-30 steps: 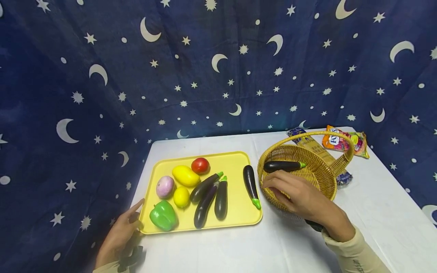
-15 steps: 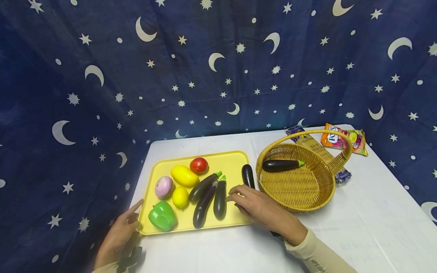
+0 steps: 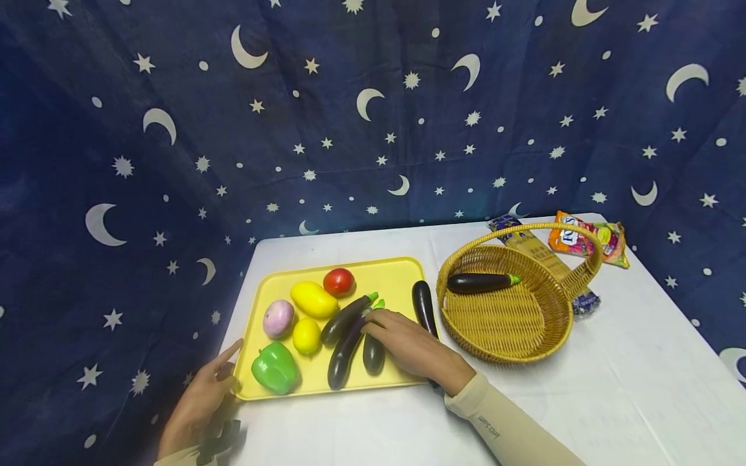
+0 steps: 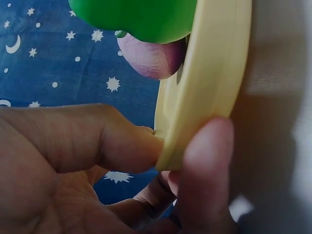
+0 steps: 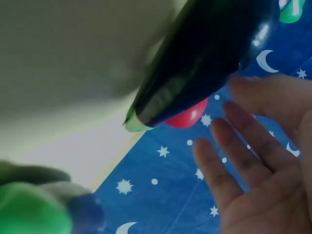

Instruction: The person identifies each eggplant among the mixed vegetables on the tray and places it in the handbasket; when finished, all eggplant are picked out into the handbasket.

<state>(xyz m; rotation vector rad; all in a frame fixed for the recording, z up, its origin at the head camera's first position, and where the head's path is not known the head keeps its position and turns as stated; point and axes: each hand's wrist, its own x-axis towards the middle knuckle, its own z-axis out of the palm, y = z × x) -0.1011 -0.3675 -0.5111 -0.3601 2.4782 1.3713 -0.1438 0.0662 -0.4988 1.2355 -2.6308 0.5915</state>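
Head view: the right hand, fingers apart, is over an eggplant at lower centre, best gripped round its middle while the left hand, pinching the tray at lower left, steadies it.

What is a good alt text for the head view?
A right hand is over eggplants on a yellow tray; the left hand grips the tray's left edge. The tray also holds a tomato, two yellow fruits, onion and green pepper; right of it, a wicker basket holds another eggplant.
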